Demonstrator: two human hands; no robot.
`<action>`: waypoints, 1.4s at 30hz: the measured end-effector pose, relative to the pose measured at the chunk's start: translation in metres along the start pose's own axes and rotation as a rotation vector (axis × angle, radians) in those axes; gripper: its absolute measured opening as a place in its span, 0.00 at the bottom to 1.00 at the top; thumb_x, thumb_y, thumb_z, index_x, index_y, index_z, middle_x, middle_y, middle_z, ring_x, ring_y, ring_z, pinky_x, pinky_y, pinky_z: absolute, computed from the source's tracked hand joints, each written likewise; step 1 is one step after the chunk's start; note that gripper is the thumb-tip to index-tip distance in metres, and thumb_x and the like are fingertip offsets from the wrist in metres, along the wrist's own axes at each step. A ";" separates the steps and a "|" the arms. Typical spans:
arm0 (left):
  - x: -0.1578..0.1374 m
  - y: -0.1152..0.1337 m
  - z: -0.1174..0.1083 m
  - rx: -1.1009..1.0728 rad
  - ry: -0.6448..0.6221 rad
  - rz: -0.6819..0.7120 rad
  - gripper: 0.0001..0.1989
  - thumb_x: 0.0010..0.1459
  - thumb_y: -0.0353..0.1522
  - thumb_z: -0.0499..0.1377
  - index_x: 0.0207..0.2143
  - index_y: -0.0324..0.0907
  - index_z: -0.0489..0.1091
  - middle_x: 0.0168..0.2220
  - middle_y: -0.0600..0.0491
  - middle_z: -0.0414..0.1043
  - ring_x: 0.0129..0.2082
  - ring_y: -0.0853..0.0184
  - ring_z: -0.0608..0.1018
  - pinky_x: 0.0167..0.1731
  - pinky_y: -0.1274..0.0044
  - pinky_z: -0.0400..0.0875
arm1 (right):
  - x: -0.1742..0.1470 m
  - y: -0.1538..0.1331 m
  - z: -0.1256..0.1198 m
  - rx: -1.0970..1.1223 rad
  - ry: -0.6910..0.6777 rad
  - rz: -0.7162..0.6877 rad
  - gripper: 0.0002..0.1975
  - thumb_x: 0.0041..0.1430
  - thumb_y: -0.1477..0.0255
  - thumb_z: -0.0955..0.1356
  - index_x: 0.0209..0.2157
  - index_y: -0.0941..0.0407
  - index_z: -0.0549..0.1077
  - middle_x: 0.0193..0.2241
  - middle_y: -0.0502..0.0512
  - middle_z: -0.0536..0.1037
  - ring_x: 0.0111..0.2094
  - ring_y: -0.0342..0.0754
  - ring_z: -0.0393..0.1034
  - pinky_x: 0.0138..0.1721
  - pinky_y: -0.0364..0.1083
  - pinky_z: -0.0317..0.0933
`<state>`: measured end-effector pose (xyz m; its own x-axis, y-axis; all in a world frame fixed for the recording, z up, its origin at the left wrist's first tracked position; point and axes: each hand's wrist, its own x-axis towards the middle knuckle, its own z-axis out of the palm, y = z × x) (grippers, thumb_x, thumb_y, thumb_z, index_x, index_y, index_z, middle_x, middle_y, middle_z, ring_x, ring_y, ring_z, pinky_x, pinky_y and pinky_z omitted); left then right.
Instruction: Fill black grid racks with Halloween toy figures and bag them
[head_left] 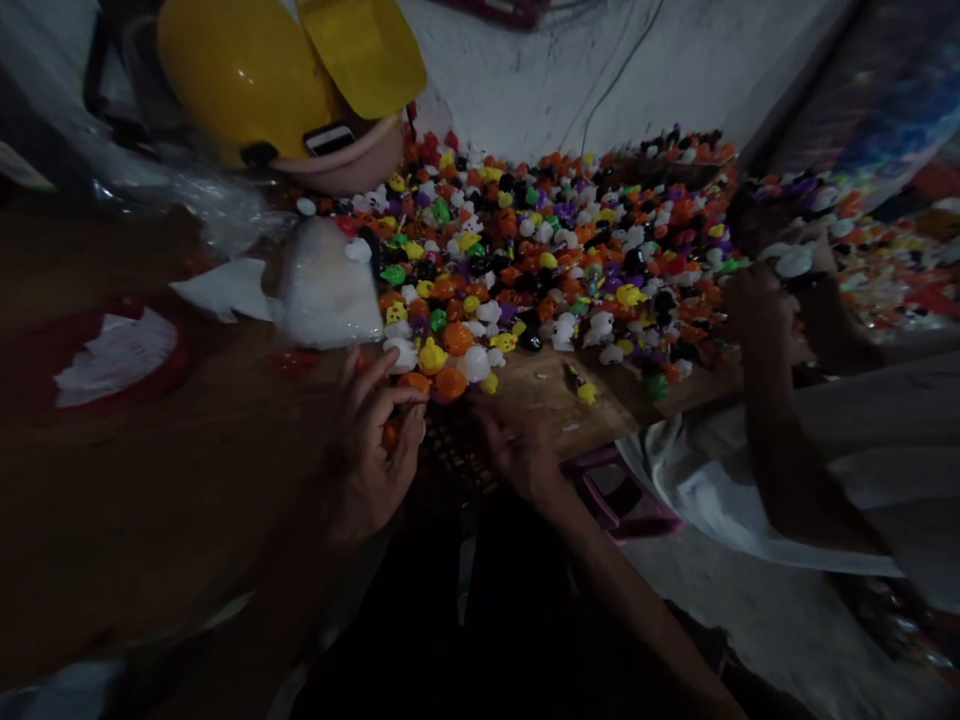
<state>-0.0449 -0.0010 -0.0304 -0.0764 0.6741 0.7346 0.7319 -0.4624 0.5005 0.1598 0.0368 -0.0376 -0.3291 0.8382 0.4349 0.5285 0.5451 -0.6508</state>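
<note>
My left hand (379, 450) is at the table's front edge with its fingers curled and the thumb near the index finger. A small orange plastic toy (389, 434) shows inside its grip. My right hand (521, 450) is just to the right, over a dark basket with a grid of holes (454, 445); its fingers are dark and smeared, so what they hold is hidden. Right beyond both hands lie a round orange toy (450, 384), a yellow one (432, 356) and a white one (475, 364), at the near end of a large toy heap (517, 240).
A yellow helmet (240, 80) rests in a pink basin (352, 168) at the back left. A clear plastic bag (330, 285) and a red tray of white papers (169, 370) lie left. At right, a co-worker's hand (761, 305) reaches into the heap above a purple stool (622, 500).
</note>
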 end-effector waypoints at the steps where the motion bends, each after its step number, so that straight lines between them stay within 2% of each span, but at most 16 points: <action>1: -0.001 0.002 0.000 -0.009 0.004 0.005 0.04 0.68 0.30 0.59 0.42 0.46 0.73 0.63 0.48 0.73 0.75 0.53 0.60 0.73 0.57 0.60 | 0.007 0.012 -0.018 -0.111 0.093 0.066 0.17 0.73 0.66 0.61 0.49 0.51 0.81 0.39 0.56 0.84 0.38 0.51 0.80 0.41 0.49 0.76; 3: -0.001 0.004 0.002 -0.016 0.018 0.022 0.04 0.68 0.29 0.59 0.43 0.46 0.71 0.61 0.48 0.75 0.75 0.54 0.60 0.72 0.58 0.61 | 0.028 0.037 -0.051 -0.401 0.243 0.166 0.18 0.71 0.69 0.61 0.53 0.54 0.79 0.44 0.61 0.83 0.40 0.54 0.79 0.42 0.52 0.76; 4: -0.002 0.004 0.004 -0.015 0.030 0.029 0.04 0.67 0.28 0.59 0.43 0.46 0.71 0.60 0.47 0.75 0.75 0.54 0.60 0.72 0.58 0.62 | 0.041 0.050 -0.063 -0.542 0.242 0.189 0.19 0.69 0.71 0.63 0.57 0.55 0.77 0.50 0.65 0.81 0.44 0.57 0.79 0.42 0.53 0.75; 6: -0.002 0.004 0.007 -0.004 0.054 0.038 0.06 0.67 0.27 0.59 0.44 0.46 0.71 0.59 0.46 0.76 0.74 0.55 0.61 0.71 0.60 0.64 | 0.064 0.073 -0.078 -0.736 0.137 0.213 0.26 0.64 0.75 0.64 0.63 0.57 0.72 0.59 0.70 0.75 0.51 0.61 0.76 0.42 0.54 0.74; 8: -0.003 0.005 0.009 0.020 0.051 0.051 0.07 0.67 0.27 0.59 0.45 0.46 0.71 0.57 0.46 0.76 0.73 0.55 0.64 0.69 0.61 0.67 | 0.081 0.091 -0.080 -0.790 -0.022 0.217 0.27 0.64 0.77 0.64 0.64 0.58 0.71 0.63 0.73 0.71 0.53 0.63 0.74 0.42 0.54 0.72; 10: -0.003 0.005 0.009 0.052 0.032 0.064 0.06 0.68 0.28 0.58 0.45 0.46 0.71 0.55 0.47 0.77 0.71 0.56 0.67 0.68 0.61 0.69 | 0.089 0.099 -0.075 -0.754 -0.105 0.180 0.24 0.66 0.75 0.63 0.62 0.59 0.73 0.64 0.73 0.71 0.52 0.61 0.73 0.45 0.53 0.70; 14: -0.003 0.003 0.008 0.094 -0.001 0.032 0.06 0.71 0.32 0.53 0.44 0.46 0.70 0.55 0.48 0.77 0.68 0.58 0.70 0.68 0.59 0.68 | 0.083 0.082 -0.063 -0.632 0.003 0.007 0.22 0.73 0.70 0.59 0.63 0.54 0.73 0.64 0.68 0.71 0.55 0.55 0.71 0.50 0.52 0.67; 19: -0.005 0.000 0.007 0.034 0.000 -0.069 0.07 0.72 0.34 0.53 0.43 0.46 0.70 0.56 0.48 0.77 0.70 0.58 0.69 0.71 0.56 0.63 | 0.027 0.039 -0.049 -0.471 -0.007 -0.184 0.21 0.73 0.68 0.61 0.63 0.51 0.72 0.62 0.64 0.73 0.48 0.53 0.75 0.48 0.53 0.72; 22: -0.004 -0.001 0.006 0.004 -0.004 -0.090 0.05 0.71 0.34 0.55 0.42 0.47 0.71 0.56 0.49 0.77 0.69 0.58 0.69 0.71 0.56 0.61 | -0.014 0.040 -0.037 -0.387 -0.054 -0.230 0.21 0.71 0.69 0.64 0.62 0.51 0.72 0.61 0.65 0.73 0.48 0.55 0.77 0.47 0.55 0.74; 26: -0.001 -0.001 0.006 -0.043 -0.009 -0.080 0.04 0.70 0.32 0.56 0.42 0.46 0.72 0.56 0.49 0.77 0.69 0.59 0.69 0.72 0.58 0.62 | -0.039 0.051 -0.033 -0.329 -0.180 -0.205 0.22 0.70 0.66 0.64 0.63 0.53 0.71 0.61 0.65 0.74 0.59 0.59 0.73 0.56 0.59 0.73; 29: -0.001 0.000 0.006 -0.054 0.002 -0.054 0.05 0.69 0.31 0.57 0.41 0.46 0.74 0.55 0.48 0.78 0.68 0.59 0.71 0.71 0.59 0.64 | -0.031 0.053 -0.045 -0.318 -0.207 -0.150 0.23 0.71 0.68 0.61 0.65 0.54 0.70 0.60 0.66 0.75 0.58 0.59 0.74 0.55 0.59 0.74; 32: -0.002 0.000 0.007 -0.048 -0.014 -0.035 0.06 0.68 0.30 0.58 0.41 0.45 0.75 0.54 0.48 0.78 0.67 0.59 0.71 0.71 0.59 0.65 | -0.009 0.054 -0.061 -0.387 -0.182 -0.062 0.24 0.69 0.73 0.60 0.62 0.54 0.73 0.55 0.66 0.77 0.51 0.57 0.77 0.47 0.54 0.74; 34: -0.003 -0.001 0.007 -0.029 -0.019 -0.041 0.06 0.68 0.30 0.58 0.41 0.45 0.76 0.55 0.48 0.78 0.67 0.59 0.72 0.71 0.59 0.65 | 0.008 0.054 -0.066 -0.439 -0.243 -0.056 0.22 0.68 0.74 0.62 0.58 0.55 0.77 0.53 0.65 0.78 0.47 0.56 0.78 0.44 0.52 0.72; 38: -0.002 -0.003 0.005 0.018 -0.043 -0.042 0.07 0.68 0.32 0.57 0.43 0.45 0.76 0.55 0.49 0.77 0.67 0.58 0.71 0.70 0.58 0.65 | 0.031 0.047 -0.056 -0.479 -0.469 -0.128 0.19 0.64 0.75 0.65 0.53 0.54 0.81 0.55 0.62 0.76 0.43 0.53 0.76 0.41 0.48 0.68; 42: 0.000 -0.007 0.002 0.024 -0.103 -0.027 0.09 0.71 0.35 0.56 0.44 0.47 0.76 0.57 0.49 0.77 0.69 0.58 0.69 0.72 0.58 0.63 | 0.042 0.049 -0.045 -0.429 -0.546 -0.153 0.18 0.66 0.73 0.65 0.52 0.54 0.82 0.55 0.64 0.75 0.45 0.54 0.75 0.43 0.49 0.68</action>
<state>-0.0487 0.0032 -0.0344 -0.0272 0.7421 0.6697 0.7464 -0.4305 0.5074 0.2072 0.0976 -0.0228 -0.7100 0.7020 0.0549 0.6696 0.6973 -0.2556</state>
